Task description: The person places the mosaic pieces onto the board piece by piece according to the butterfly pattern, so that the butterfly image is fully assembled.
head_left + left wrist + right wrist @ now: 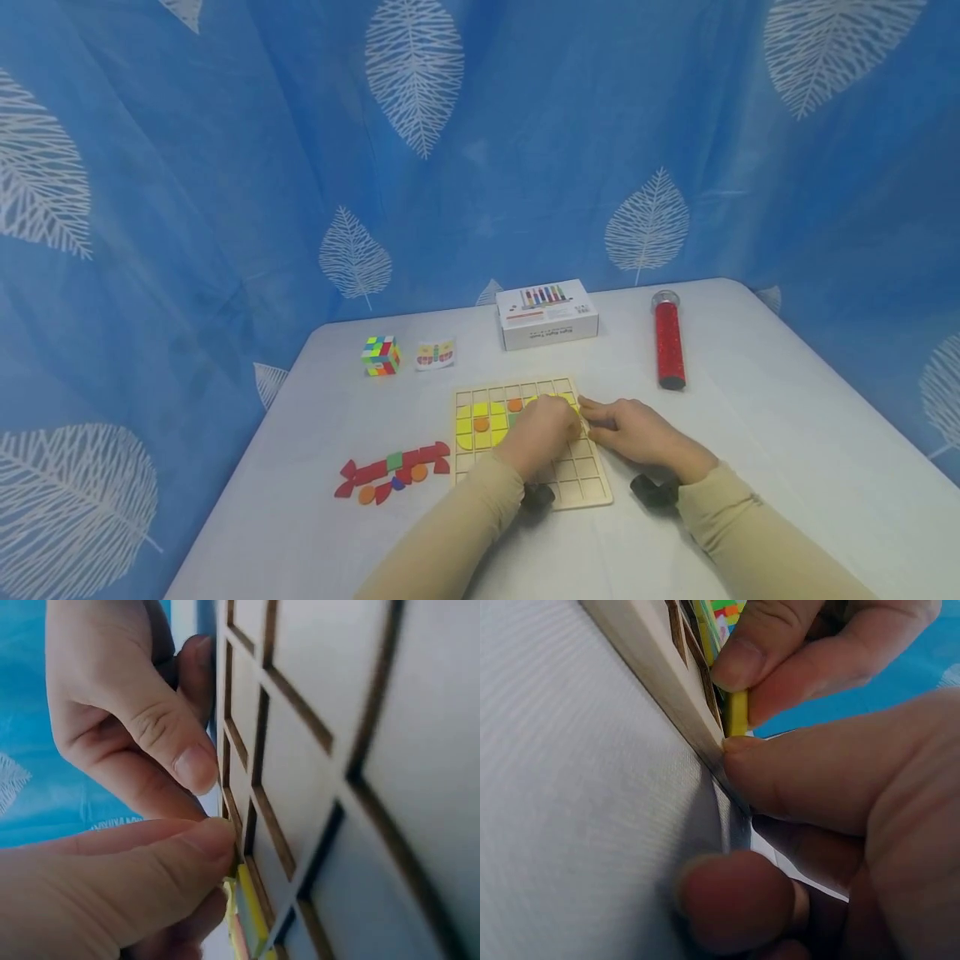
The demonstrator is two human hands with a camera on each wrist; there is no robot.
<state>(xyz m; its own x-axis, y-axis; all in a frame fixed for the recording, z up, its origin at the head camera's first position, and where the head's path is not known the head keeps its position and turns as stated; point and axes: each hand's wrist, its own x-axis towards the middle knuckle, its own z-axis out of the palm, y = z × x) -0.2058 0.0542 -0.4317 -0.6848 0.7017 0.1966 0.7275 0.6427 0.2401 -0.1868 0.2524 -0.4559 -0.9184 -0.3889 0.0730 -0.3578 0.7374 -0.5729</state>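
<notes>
The wooden grid board (572, 490) lies flat on the table, with yellow pieces (464, 427), an orange disc (482, 425) and a bit of green in its upper cells. My left hand (542, 433) reaches over the board to its right side. Between its thumb and fingertip it pinches a yellow puzzle piece (737, 712), close over the cells near the board's edge. My right hand (637, 432) is at the board's right edge, its thumb (795, 769) touching the rim right beside that piece. The left hand covers part of the pattern in the head view.
Left of the board lie red pieces (367, 473) with a green square, a blue piece and orange discs. Farther back are a puzzle cube (381, 356), a pattern card (436, 355) and a white box (551, 335). A red glittery tube (670, 346) lies at the right.
</notes>
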